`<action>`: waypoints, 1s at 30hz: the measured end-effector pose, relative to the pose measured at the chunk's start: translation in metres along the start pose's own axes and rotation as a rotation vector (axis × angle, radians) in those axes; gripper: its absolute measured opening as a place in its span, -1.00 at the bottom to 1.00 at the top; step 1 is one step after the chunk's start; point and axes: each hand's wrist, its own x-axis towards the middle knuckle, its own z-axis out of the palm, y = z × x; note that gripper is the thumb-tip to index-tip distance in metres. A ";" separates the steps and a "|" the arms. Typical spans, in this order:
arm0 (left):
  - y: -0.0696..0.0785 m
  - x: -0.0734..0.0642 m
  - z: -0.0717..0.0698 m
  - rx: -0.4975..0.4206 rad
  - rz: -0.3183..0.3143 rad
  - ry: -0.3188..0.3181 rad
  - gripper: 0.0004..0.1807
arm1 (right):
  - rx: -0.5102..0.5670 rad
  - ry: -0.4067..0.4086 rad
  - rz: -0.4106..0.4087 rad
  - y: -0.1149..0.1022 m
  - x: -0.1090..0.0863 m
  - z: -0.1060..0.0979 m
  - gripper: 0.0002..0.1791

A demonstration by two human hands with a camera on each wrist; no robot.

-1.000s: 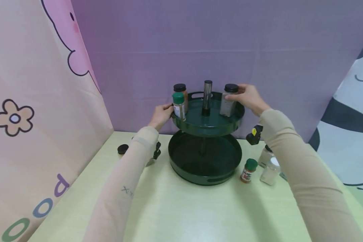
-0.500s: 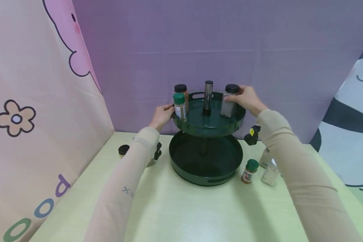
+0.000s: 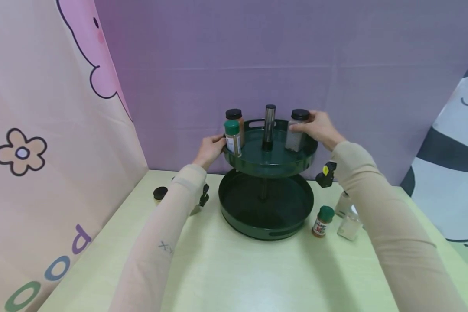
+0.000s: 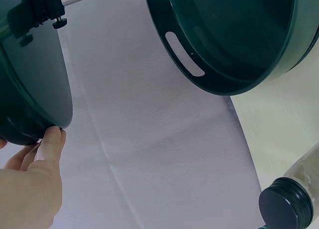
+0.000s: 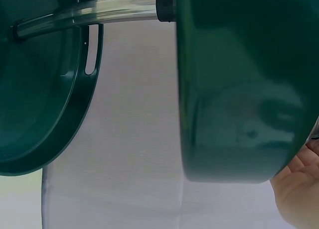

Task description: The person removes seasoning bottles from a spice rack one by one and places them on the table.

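A dark green two-tier rack stands on the table, with its upper tray [image 3: 271, 169] above its lower tray [image 3: 253, 227]. My left hand [image 3: 209, 151] grips the upper tray's left rim; in the left wrist view the fingers of that hand [image 4: 42, 176] press the tray's outer side. With my right hand [image 3: 323, 130] I hold a clear, black-lidded spice jar [image 3: 294, 139] upright at the right of the upper tray. The right wrist view shows only part of this hand [image 5: 299, 189], beside the tray wall. A green-capped spice bottle [image 3: 233, 143] and an orange-filled jar [image 3: 241, 130] stand at the upper tray's left.
Right of the rack stand a green-capped red spice bottle [image 3: 322, 222] and pale jars [image 3: 349, 227], partly behind my sleeve. A black-lidded jar [image 3: 160, 193] is at the left, mostly hidden by my forearm. The rack's post [image 3: 269, 125] rises centrally. A purple cloth [image 3: 203, 78] hangs behind.
The head view has shifted very slightly. Both hands keep their places on the tray rim and the black-lidded jar.
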 end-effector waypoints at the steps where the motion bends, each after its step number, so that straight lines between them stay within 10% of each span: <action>1: 0.000 0.000 0.000 -0.002 -0.002 -0.001 -0.56 | 0.001 0.002 0.002 0.000 0.000 0.000 -0.34; 30: -0.001 0.003 0.004 -0.008 -0.003 0.000 -0.56 | 0.017 0.048 0.043 -0.004 -0.004 -0.001 -0.34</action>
